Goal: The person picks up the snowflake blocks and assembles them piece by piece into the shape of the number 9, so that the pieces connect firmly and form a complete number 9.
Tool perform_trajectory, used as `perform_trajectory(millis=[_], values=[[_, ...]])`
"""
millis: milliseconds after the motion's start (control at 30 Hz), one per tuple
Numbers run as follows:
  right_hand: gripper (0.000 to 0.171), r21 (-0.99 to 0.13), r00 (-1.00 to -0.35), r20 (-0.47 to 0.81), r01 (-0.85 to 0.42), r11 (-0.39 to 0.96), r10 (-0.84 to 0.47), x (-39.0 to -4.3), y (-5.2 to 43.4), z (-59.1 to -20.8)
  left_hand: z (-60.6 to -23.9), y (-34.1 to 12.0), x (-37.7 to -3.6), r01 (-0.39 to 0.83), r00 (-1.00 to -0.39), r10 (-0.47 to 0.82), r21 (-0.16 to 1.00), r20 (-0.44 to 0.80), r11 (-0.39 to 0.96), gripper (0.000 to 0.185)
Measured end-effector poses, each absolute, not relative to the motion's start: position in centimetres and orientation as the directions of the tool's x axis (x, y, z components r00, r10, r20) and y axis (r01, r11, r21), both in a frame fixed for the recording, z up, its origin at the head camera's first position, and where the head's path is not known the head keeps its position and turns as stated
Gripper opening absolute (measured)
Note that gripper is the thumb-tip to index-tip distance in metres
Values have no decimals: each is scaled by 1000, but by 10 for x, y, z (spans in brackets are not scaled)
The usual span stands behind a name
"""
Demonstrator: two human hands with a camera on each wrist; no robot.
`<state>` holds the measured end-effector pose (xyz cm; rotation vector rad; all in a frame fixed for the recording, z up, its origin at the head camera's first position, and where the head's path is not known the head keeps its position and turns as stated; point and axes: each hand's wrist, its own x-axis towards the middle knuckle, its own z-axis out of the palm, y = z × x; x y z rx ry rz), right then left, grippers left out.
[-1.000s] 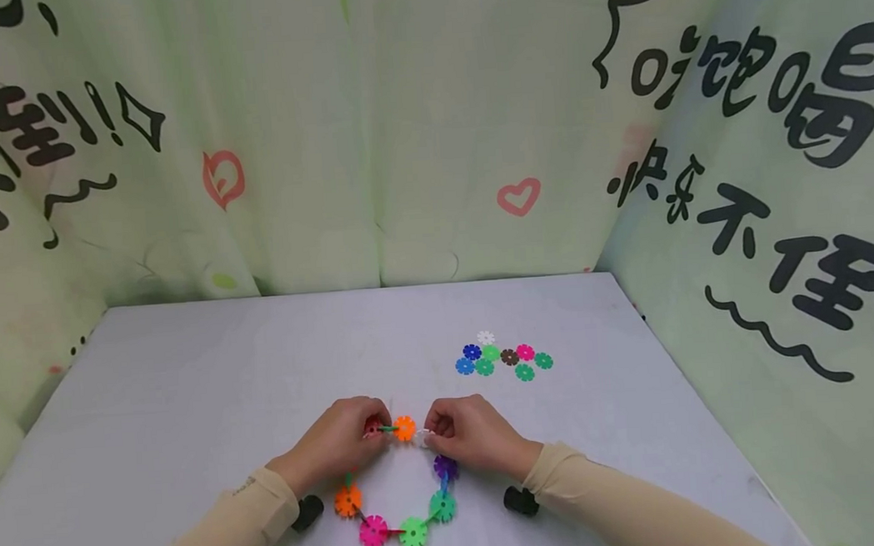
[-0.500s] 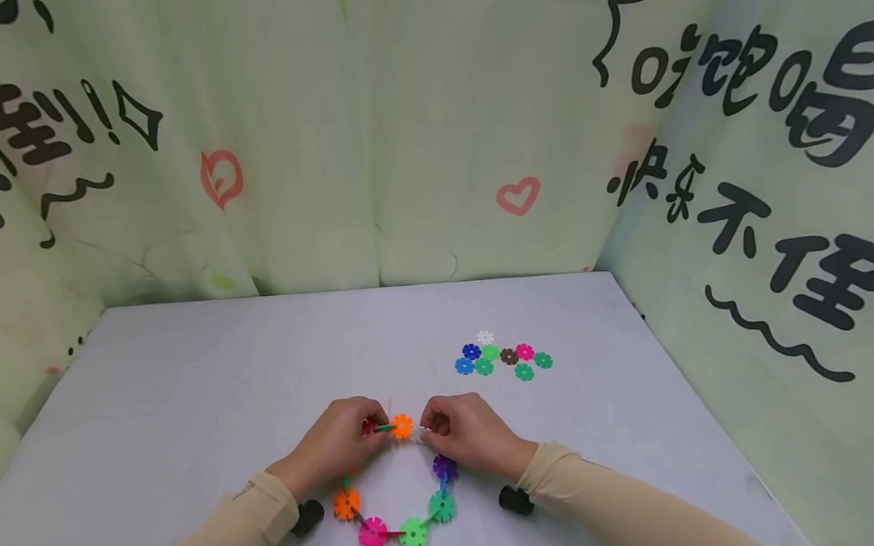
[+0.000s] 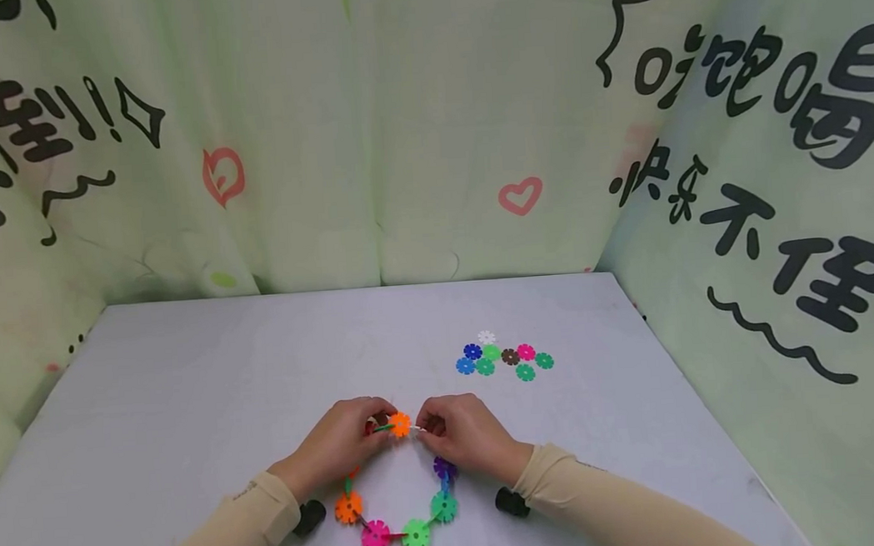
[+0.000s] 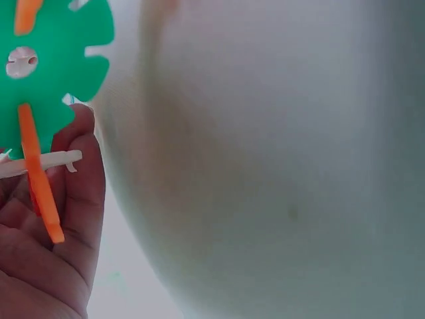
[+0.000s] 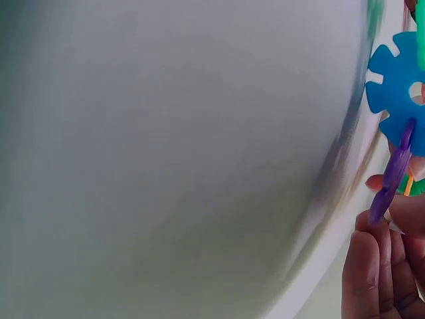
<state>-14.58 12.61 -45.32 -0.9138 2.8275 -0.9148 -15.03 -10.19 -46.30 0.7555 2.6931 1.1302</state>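
— Plastic flower discs in many colours make the chain [image 3: 414,508] that we hold with both hands. Where is it now?

— It lies on the grey tabletop [image 3: 189,388] near the front edge, in a loop open at the top. The lower part, with orange, pink, green and purple discs, rests flat between our two wrists. The two top ends are lifted a little by our fingers.

— How does our left hand [image 3: 338,446] stand?

— Its fingers are curled and pinch the left end of the chain, where a green piece and a red one meet the orange disc [image 3: 399,425]. In the left wrist view we see a green disc [image 4: 46,60] and an orange one edge-on, close to the fingertips [image 4: 80,173].

— And our right hand [image 3: 465,434]?

— Its fingers are also curled, and they pinch a white piece just right of the orange disc. In the right wrist view a blue disc [image 5: 398,86] and a purple disc [image 5: 392,176] stand just above the fingers. The two hands are very near to each other, with only the orange disc between them.

— What else do we see?

— A small group of loose discs [image 3: 504,357] lies on the tabletop, further back and to the right, well apart from the hands. Pale green cloth with black writing and pink hearts [image 3: 520,195] hangs around the tabletop.
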Motion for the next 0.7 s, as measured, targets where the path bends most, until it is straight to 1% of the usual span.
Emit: perform_trajectory(millis=[233, 400, 700], values=[[7, -559, -831, 140, -515, 649, -539, -145, 125, -454, -463, -100, -150, 411, -857, 510, 698, 75, 586, 29], [6, -576, -843, 141, -496, 649, -519, -145, 126, -453, -462, -99, -149, 420, -851, 519, 696, 78, 583, 27], [8, -553, -852, 159, -496, 669, -499, -145, 122, -454, -463, -96, -149, 406, -857, 510, 703, 71, 584, 28]])
